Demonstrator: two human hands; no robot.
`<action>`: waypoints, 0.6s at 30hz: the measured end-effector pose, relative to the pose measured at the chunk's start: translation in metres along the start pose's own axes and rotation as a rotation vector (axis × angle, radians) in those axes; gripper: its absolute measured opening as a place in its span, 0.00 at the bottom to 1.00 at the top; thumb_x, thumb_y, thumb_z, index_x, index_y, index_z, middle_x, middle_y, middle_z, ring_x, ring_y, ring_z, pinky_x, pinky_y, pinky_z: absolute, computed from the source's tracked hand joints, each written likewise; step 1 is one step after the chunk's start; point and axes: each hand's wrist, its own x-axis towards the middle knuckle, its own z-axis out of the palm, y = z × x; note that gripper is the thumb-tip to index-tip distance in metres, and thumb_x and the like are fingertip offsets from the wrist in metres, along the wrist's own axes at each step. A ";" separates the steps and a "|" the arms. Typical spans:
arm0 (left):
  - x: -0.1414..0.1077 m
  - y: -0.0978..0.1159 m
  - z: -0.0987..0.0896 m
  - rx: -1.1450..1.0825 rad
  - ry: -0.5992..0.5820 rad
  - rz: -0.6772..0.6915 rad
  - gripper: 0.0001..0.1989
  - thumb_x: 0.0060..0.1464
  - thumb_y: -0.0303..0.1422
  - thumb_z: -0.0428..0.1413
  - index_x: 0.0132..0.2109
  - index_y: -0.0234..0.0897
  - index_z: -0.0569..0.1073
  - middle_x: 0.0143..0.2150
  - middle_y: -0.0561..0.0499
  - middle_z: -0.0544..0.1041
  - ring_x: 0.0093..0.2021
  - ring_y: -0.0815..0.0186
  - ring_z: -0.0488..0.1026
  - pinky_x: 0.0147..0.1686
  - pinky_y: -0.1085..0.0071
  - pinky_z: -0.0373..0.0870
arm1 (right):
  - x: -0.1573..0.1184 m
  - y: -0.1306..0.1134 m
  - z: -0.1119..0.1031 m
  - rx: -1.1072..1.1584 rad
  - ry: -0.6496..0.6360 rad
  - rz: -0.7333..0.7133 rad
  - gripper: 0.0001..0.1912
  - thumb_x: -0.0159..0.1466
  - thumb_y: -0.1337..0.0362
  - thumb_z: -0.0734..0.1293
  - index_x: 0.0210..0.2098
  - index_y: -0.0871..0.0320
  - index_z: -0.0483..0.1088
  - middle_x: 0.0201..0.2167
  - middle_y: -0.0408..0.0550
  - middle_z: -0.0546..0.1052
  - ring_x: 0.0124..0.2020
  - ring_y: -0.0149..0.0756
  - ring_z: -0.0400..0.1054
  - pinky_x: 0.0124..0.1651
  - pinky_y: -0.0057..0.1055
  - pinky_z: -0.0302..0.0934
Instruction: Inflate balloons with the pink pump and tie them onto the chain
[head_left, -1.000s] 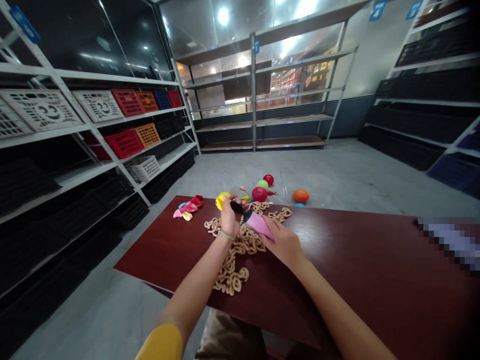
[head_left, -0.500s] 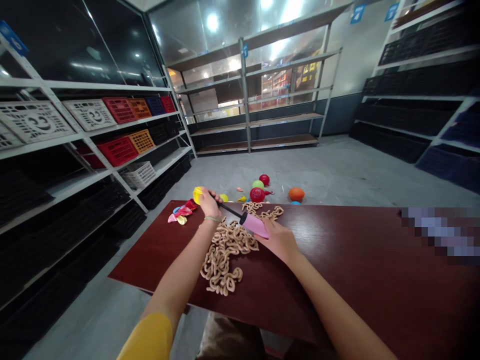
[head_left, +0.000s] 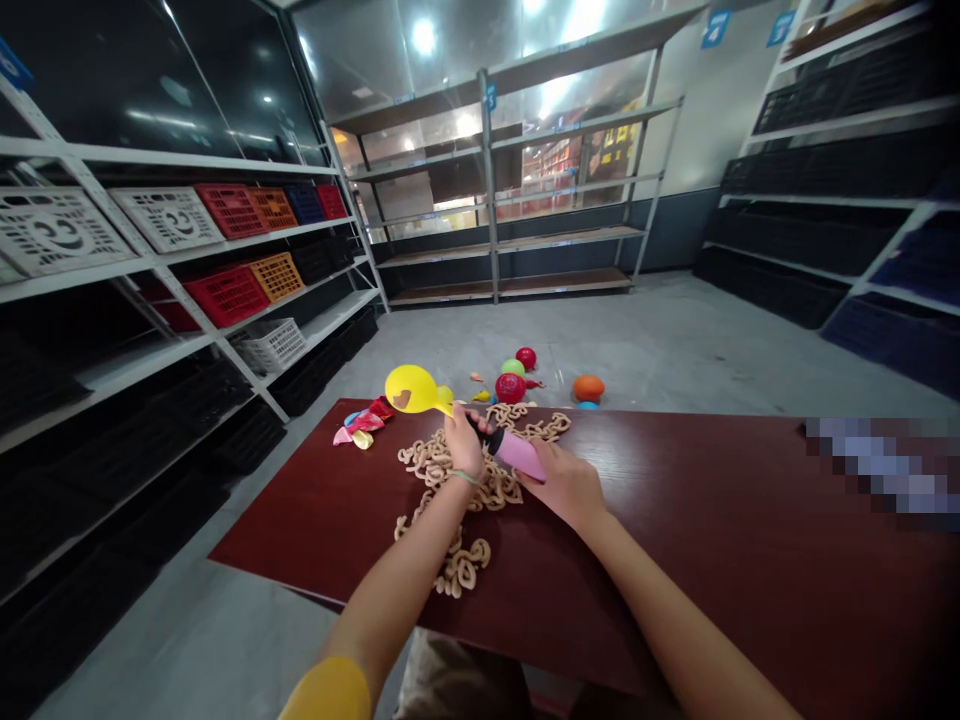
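My left hand (head_left: 463,445) pinches the neck of a half-inflated yellow balloon (head_left: 412,390) against the black nozzle of a pink hand pump (head_left: 517,455). My right hand (head_left: 566,485) is wrapped around the pump's pink barrel. Both hands rest above a tangled heap of beige chain (head_left: 457,570) on a dark red wooden table (head_left: 675,530). Several limp, uninflated balloons (head_left: 364,422) lie in a small pile near the table's far left edge, beyond my left hand.
Inflated red, green and orange balloons (head_left: 510,388) lie on the grey floor past the table. White metal shelves with plastic crates (head_left: 232,210) stand on the left, and more shelving (head_left: 495,200) stands ahead. A pixelated patch (head_left: 877,465) covers the table's right end.
The yellow balloon has swelled from a small bulb to a much larger shape, extending left of my left hand. My hands stay on the balloon neck and pump.
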 end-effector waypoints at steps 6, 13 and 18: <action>0.031 0.051 -0.024 0.030 0.062 0.006 0.15 0.59 0.42 0.53 0.30 0.39 0.59 0.20 0.59 0.61 0.16 0.75 0.59 0.19 0.76 0.59 | 0.000 -0.001 0.001 0.029 -0.038 -0.056 0.25 0.61 0.52 0.66 0.55 0.54 0.65 0.40 0.50 0.78 0.37 0.40 0.72 0.35 0.30 0.57; 0.069 0.109 -0.036 0.008 0.138 0.048 0.13 0.59 0.36 0.53 0.31 0.39 0.58 0.20 0.61 0.57 0.16 0.76 0.55 0.17 0.78 0.53 | 0.003 -0.005 0.004 0.052 0.004 -0.081 0.25 0.61 0.56 0.66 0.57 0.53 0.64 0.41 0.47 0.78 0.36 0.39 0.72 0.36 0.30 0.56; 0.036 0.064 -0.009 -0.056 0.065 0.000 0.17 0.57 0.42 0.56 0.31 0.39 0.57 0.20 0.61 0.57 0.15 0.77 0.54 0.17 0.78 0.52 | -0.001 0.001 0.013 -0.046 0.070 -0.027 0.21 0.62 0.52 0.65 0.51 0.55 0.68 0.38 0.49 0.78 0.35 0.38 0.71 0.34 0.29 0.53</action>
